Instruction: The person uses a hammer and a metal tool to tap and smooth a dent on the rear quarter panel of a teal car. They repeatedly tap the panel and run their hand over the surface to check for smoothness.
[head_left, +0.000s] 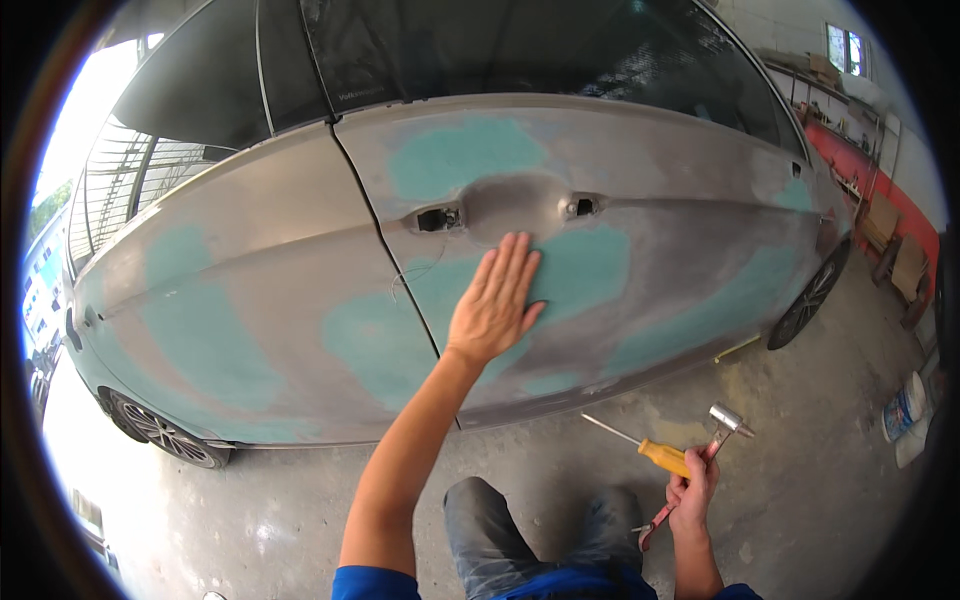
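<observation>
My left hand (495, 304) lies flat on the car door (660, 277), its fingers together and its thumb apart, just below the handle recess (514, 206). The outside handle is off, with a dark opening at each end of the recess. Teal filler patches (585, 266) cover parts of the sanded, dull grey-brown panel. My right hand (694, 491) is low at the right, away from the car, closed around a screwdriver with a yellow handle (664, 457) and a hammer with a metal head (726, 420) and a red handle.
A thin wire (420, 274) hangs from the left handle opening across the door gap. The other door (277, 300) is to the left, also patched. A white bucket (904, 409) stands on the concrete floor (810, 450) at the right. Shelving with cardboard (881, 221) lines the wall behind.
</observation>
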